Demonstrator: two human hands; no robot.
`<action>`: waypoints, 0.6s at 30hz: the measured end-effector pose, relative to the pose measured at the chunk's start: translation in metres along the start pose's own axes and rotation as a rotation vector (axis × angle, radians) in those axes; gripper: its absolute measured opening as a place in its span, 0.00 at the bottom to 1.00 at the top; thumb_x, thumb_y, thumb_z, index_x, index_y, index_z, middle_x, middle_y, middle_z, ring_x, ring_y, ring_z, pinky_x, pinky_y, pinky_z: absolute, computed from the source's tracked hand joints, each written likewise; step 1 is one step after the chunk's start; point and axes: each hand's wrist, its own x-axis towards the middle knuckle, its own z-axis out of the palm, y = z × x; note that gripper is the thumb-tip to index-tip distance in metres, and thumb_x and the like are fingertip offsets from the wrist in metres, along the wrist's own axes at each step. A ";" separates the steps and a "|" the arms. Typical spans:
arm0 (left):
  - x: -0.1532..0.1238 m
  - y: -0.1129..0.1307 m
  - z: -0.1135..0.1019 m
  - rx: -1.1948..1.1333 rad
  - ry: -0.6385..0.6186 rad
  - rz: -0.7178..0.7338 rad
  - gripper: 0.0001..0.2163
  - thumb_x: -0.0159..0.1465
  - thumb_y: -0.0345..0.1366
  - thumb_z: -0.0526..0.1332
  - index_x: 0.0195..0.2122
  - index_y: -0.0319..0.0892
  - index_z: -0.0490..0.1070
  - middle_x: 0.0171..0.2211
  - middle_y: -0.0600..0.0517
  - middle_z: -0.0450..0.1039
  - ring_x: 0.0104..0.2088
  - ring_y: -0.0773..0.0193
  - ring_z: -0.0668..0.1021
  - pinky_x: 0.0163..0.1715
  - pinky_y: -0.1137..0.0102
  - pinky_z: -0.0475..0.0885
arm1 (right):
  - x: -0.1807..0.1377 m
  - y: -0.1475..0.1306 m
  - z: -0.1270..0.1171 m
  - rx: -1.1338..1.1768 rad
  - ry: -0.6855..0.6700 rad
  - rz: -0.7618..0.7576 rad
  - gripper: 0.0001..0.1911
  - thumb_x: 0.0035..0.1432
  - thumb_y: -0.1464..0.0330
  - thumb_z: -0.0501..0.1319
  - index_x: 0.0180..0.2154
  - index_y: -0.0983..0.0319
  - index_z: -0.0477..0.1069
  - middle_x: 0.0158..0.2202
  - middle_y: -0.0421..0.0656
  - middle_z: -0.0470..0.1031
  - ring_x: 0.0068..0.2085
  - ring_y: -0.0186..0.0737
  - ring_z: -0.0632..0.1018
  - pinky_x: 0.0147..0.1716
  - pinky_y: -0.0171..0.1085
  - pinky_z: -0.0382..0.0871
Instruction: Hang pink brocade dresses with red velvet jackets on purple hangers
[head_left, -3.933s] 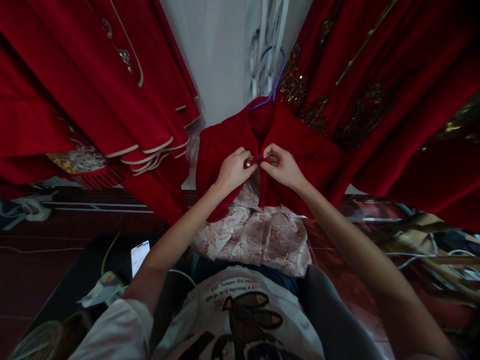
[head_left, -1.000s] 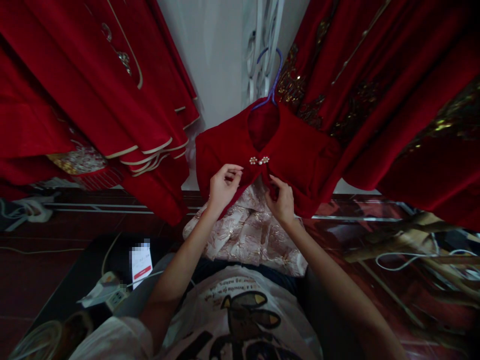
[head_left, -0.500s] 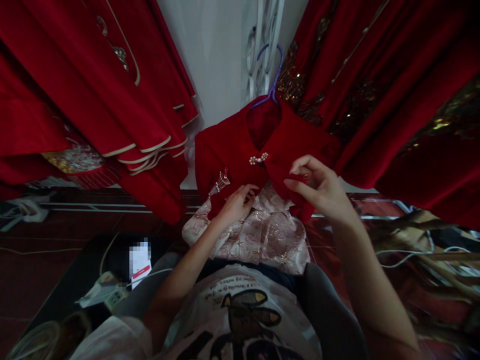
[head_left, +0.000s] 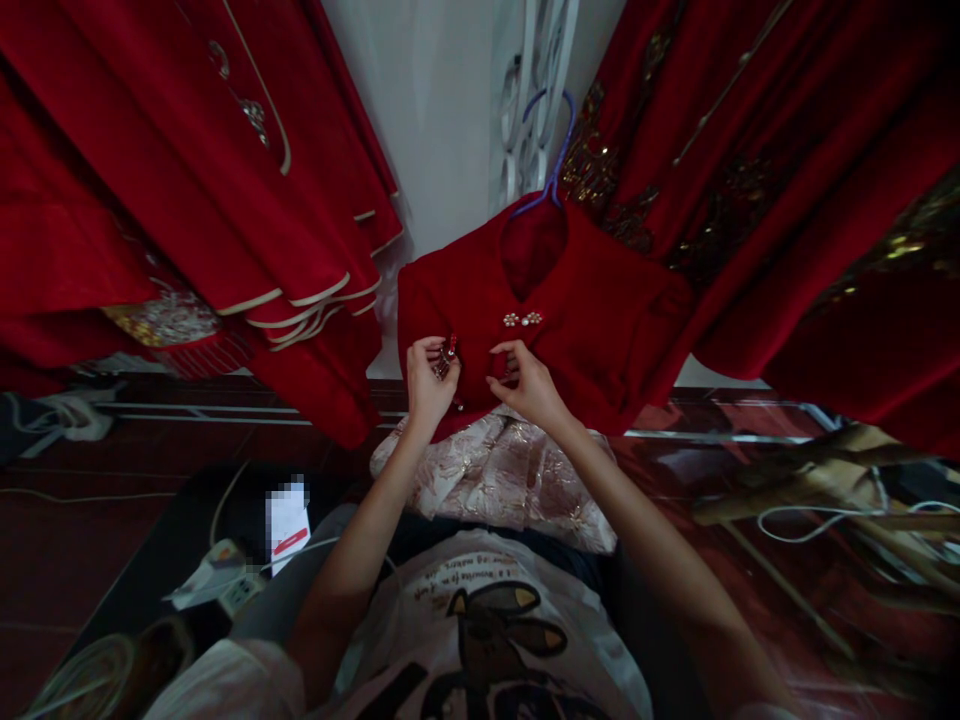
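Observation:
A short red jacket (head_left: 592, 310) hangs in front of me on a purple hanger (head_left: 564, 150). A pearl clasp (head_left: 523, 320) joins its front below the neckline. My left hand (head_left: 433, 385) is closed at the beaded tassel (head_left: 448, 358) on the jacket's left side, with a few beads dangling beside the fingers. My right hand (head_left: 525, 383) pinches the jacket's front near the middle, below the clasp; the fold between thumb and finger is partly hidden. Pale pink patterned fabric (head_left: 510, 470) lies over my lap under the jacket's hem.
Red garments with pale trim (head_left: 300, 270) hang on the left, and red garments with gold sequins (head_left: 750, 200) on the right. A white metal rack (head_left: 536, 120) holds the hanger. A phone (head_left: 289, 525) and a power strip (head_left: 238, 590) lie at lower left; wooden pieces (head_left: 817, 490) lie at right.
My right hand has moved left to the jacket's middle, bringing the front panel across. My left hand has shifted left and up from the hem to the beaded tassel.

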 end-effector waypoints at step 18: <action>0.007 0.001 0.004 -0.202 -0.145 -0.069 0.07 0.56 0.30 0.63 0.37 0.40 0.74 0.36 0.50 0.79 0.35 0.67 0.80 0.41 0.70 0.76 | 0.023 -0.004 0.019 0.065 0.068 -0.029 0.07 0.58 0.68 0.62 0.39 0.61 0.73 0.35 0.42 0.76 0.34 0.33 0.77 0.35 0.33 0.75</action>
